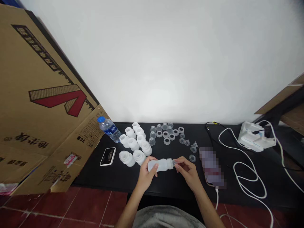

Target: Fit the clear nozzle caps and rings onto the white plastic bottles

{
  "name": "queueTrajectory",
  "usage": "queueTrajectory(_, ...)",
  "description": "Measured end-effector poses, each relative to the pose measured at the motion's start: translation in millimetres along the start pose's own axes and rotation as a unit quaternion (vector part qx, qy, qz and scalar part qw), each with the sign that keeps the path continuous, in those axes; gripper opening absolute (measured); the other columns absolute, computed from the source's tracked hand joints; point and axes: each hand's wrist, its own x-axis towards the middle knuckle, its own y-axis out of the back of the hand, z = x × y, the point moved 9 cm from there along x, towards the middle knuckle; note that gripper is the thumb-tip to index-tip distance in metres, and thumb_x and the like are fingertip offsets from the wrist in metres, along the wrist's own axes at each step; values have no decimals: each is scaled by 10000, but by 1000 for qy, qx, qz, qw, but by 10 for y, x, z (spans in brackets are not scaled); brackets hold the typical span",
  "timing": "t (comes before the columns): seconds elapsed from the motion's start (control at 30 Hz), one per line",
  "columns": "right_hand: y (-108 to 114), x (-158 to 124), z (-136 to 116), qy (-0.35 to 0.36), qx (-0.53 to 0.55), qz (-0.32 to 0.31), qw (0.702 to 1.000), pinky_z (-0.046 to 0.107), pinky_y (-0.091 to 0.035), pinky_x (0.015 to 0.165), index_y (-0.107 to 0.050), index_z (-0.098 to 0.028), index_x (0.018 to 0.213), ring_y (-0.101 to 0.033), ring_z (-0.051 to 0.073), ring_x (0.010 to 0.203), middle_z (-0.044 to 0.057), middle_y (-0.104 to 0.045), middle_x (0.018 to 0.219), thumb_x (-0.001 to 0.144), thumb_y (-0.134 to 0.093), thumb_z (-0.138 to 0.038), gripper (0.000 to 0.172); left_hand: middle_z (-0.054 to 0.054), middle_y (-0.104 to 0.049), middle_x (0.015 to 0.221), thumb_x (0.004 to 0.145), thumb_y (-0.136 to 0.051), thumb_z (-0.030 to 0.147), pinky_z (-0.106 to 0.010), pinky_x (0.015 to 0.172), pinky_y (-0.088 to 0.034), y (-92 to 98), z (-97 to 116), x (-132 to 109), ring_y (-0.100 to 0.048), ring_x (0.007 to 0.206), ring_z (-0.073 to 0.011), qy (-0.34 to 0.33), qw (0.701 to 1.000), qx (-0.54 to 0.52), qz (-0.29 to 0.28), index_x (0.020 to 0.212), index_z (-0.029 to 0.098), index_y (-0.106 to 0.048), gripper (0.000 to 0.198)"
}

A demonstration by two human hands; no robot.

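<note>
From my end: btl lower ctr of frame, axis approx. horiz., L hand wrapped round its body, neck twd nearer R hand, fingertips pinching clear pc there.

Worktop: water bottle stood at back left corner, device before it. Bottles stood right of both. Mid back edge: domes lay behind and left of rings, discs to their right. Phone lay right of discs, nearer front edge; power strip, toward back right corner. Held bottle: near front edge.
</note>
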Motion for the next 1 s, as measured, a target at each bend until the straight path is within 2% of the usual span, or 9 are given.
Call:
queueTrajectory(0.07, -1, 2, 4, -1, -6, -4, 1000, 296, -500, 641, -781, -223, 891, -591, 160, 679, 14, -637, 811, 945, -813, -488, 272, 31, -663, 690, 966, -718, 571, -239, 541, -471, -8, 11, -6, -614, 511, -134, -3, 1000, 1, -3, 1060, 198, -672, 387)
queueTrajectory(0.17, 38, 5, 26, -9, -23, 14, 1000, 294, -473, 632, -685, -217, 723, -553, 158, 640, -7, -569, 685, 979, -770, -504, 394, 16, -685, 766, 946, -751, 547, -245, 557, -495, -22, 49, -21, -639, 551, -138, -15, 1000, 11, -11, 1083, 203, -679, 377)
queueTrajectory(0.33, 57, 11, 40, -5, -21, 30, 999, 300, -488, 622, -789, -231, 1013, -572, 172, 671, 13, -635, 796, 900, -837, -544, 337, 22, -677, 748, 980, -724, 518, -262, 611, -515, -26, 78, -28, -655, 587, -150, -26, 999, 16, -15, 1110, 207, -669, 342)
queueTrajectory(0.47, 52, 12, 45, 5, -22, 28, 999, 282, -453, 604, -752, -219, 810, -528, 151, 627, -11, -573, 700, 924, -821, -512, 321, 21, -677, 751, 972, -729, 531, -265, 604, -515, -26, 71, -28, -657, 587, -154, -25, 999, 18, -14, 1105, 206, -671, 356)
queueTrajectory(0.57, 55, 5, 71, 4, -9, 27, 1000, 288, -479, 644, -799, -225, 980, -571, 168, 707, 14, -637, 821, 873, -874, -503, 307, 16, -683, 772, 974, -723, 538, -267, 607, -518, -25, 61, -28, -656, 592, -152, -25, 999, 17, -15, 1106, 206, -673, 361)
queueTrajectory(0.7, 51, -11, 119, -4, -20, 24, 1000, 278, -462, 639, -772, -217, 851, -550, 163, 689, -1, -602, 740, 891, -864, -490, 291, 11, -682, 816, 977, -728, 520, -267, 616, -525, -28, 42, -26, -658, 614, -151, -25, 999, 24, -22, 1125, 208, -672, 350)
queueTrajectory(0.83, 37, -22, 119, -2, -7, 21, 1000, 291, -490, 680, -790, -234, 1035, -599, 177, 747, 21, -677, 867, 873, -882, -488, 316, -5, -696, 884, 983, -721, 498, -265, 622, -535, -42, 55, -30, -661, 638, -149, -26, 999, 32, -32, 1141, 210, -673, 333)
queueTrajectory(0.9, 39, -18, 123, -7, -8, 24, 1000, 287, -472, 657, -780, -225, 962, -584, 167, 711, 18, -679, 832, 893, -861, -499, 293, -14, -706, 902, 969, -739, 482, -264, 634, -539, -48, 79, -37, -667, 671, -158, -30, 998, 47, -35, 1141, 211, -686, 325)
queueTrajectory(1.0, 81, -7, 142, -23, -13, 49, 998, 275, -410, 581, -706, -217, 788, -512, 142, 599, -14, -611, 678, 926, -815, -537, 365, -46, -733, 1027, 925, -797, 441, -280, 718, -576, -66, 113, -52, -709, 819, -196, -40, 996, 67, -40, 1160, 221, -703, 336)
